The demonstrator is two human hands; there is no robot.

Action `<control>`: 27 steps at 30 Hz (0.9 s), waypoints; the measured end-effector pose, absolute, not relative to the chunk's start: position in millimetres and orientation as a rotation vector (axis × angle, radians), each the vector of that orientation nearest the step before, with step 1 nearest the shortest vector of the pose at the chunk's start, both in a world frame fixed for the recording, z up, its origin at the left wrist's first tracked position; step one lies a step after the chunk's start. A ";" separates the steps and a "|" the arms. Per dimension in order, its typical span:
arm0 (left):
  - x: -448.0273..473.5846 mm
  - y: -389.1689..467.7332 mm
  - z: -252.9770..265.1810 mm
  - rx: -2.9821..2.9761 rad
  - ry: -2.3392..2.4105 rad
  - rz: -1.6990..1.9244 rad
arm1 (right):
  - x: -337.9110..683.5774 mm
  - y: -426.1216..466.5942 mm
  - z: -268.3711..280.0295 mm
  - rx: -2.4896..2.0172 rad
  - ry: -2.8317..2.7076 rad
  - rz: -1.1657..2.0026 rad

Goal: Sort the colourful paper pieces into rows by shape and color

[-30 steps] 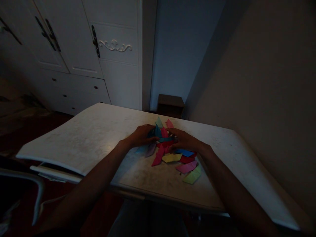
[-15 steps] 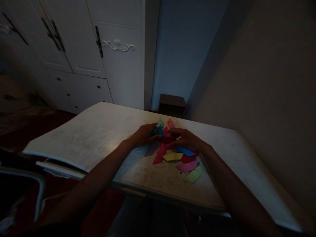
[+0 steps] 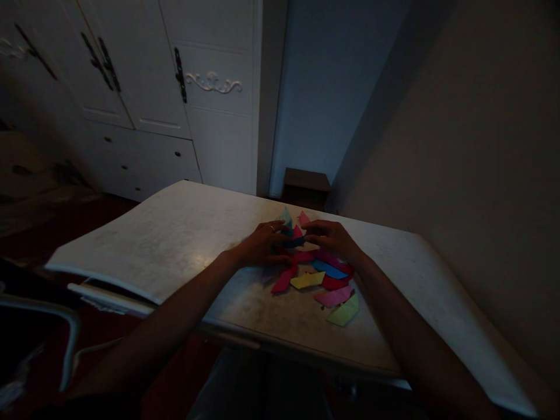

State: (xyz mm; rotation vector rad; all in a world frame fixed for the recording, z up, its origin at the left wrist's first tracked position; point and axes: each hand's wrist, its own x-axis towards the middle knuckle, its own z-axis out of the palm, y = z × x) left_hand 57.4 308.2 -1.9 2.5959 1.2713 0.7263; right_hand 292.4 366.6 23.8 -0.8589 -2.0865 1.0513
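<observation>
Between my hands is a dark blue folded paper boat (image 3: 294, 241). My right hand (image 3: 333, 238) pinches its right end between thumb and fingers. My left hand (image 3: 263, 244), with a ring on one finger, is at its left end; its exact grip is partly hidden. Below the left thumb lies a red paper boat (image 3: 285, 276). Closer to me are a yellow paper boat (image 3: 307, 280), a blue one (image 3: 330, 269), a pink one (image 3: 334, 297) and a light green one (image 3: 344, 310). Beyond my fingers lie a pale green paper boat (image 3: 286, 214) and a pink one (image 3: 303, 218).
The boats lie on a white table (image 3: 144, 233) with a curved left side and a partly pulled-out drawer (image 3: 105, 298). Behind it stand a white wardrobe (image 3: 219, 134) and a small brown cabinet (image 3: 306, 179). A wall (image 3: 472, 146) borders the right side.
The dark blue boat is now between my hands, where a red one was before. My left hand has shifted slightly, and my right fingers have moved up and closed on the blue boat.
</observation>
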 end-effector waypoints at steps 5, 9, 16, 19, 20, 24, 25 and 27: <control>56.4 306.7 2.9 2.556 1.263 0.737 | 295.9 373.7 23.7 -0.996 -1.851 0.932; 56.3 306.2 3.9 2.575 1.239 0.706 | 304.2 383.9 19.4 -1.054 -1.592 0.860; 57.3 308.8 -0.8 2.567 1.180 0.670 | 312.8 399.3 0.2 -1.217 -1.577 0.864; 58.0 307.8 1.9 2.439 1.142 0.774 | 313.3 401.0 -3.3 -1.253 -1.654 0.797; 58.5 307.3 4.2 2.368 1.125 0.837 | 313.5 400.9 -3.1 -1.254 -1.659 0.782; 59.5 307.6 17.2 1.955 1.082 1.191 | 315.4 400.2 0.2 -1.228 -1.601 0.762; 59.0 309.0 19.7 1.834 1.083 1.281 | 316.3 400.7 0.5 -1.222 -1.576 0.758; 56.2 313.8 21.5 1.614 1.130 1.438 | 318.1 401.9 0.0 -1.233 -1.538 0.731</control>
